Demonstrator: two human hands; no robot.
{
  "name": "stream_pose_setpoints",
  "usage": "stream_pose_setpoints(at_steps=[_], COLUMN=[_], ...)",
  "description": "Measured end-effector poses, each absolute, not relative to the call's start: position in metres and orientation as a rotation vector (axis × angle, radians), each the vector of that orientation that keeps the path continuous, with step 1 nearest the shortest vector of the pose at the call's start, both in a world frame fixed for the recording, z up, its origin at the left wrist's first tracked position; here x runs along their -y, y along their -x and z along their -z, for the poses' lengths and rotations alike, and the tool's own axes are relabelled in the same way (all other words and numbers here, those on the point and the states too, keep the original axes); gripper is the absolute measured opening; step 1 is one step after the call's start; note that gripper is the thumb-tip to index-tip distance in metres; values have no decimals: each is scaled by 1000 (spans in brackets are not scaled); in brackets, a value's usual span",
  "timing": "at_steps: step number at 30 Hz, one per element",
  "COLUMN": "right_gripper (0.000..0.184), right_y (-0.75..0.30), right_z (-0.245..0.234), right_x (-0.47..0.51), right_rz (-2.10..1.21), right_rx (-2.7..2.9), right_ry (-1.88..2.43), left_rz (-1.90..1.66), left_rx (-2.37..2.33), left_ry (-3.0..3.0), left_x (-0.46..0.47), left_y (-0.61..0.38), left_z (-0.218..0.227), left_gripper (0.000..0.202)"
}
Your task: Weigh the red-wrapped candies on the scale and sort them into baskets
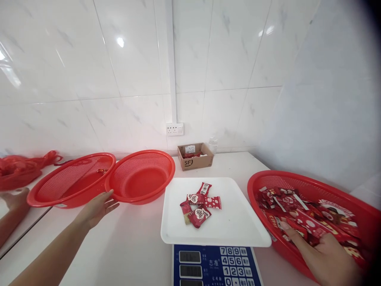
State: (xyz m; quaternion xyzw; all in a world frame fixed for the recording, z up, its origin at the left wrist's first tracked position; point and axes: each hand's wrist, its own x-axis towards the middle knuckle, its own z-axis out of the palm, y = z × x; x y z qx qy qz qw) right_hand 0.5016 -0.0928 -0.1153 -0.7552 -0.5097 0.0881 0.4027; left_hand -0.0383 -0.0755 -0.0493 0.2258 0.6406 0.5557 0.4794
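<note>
My left hand [97, 208] reaches to the near rim of the middle red basket [139, 194], its fingers stretched out and apart. Whether the fingertips touch the rim is hard to tell. My right hand [336, 258] is down in the red basket at the right [300, 174], among many red snack packets [287, 202]. A dotted red snack packet [312, 225] lies between its thumb and fingers; most of the fingers are hidden. Several small packets [200, 214] lie in a loose group on the white tray [238, 230] of a blue digital scale [212, 266].
Another red basket [41, 198] overlaps the middle one and holds a small packet. Behind the scale stands a cardboard box [198, 163] with red packets. At the far left, another person's hand [14, 198] is beside a red plastic bag [20, 171]. A tiled wall closes the back.
</note>
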Motion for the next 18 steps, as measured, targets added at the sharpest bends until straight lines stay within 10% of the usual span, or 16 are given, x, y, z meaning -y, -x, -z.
stream_pose_setpoints(at_steps=[18], right_gripper=[47], right_y=[-488], right_z=[98], right_x=[98], right_rz=[-263], right_rx=[1255], right_ry=[1962], left_rz=[-970], left_rx=[-1676], left_ry=[-1427], left_x=[65], left_y=[-77], left_z=[61], left_gripper=[29])
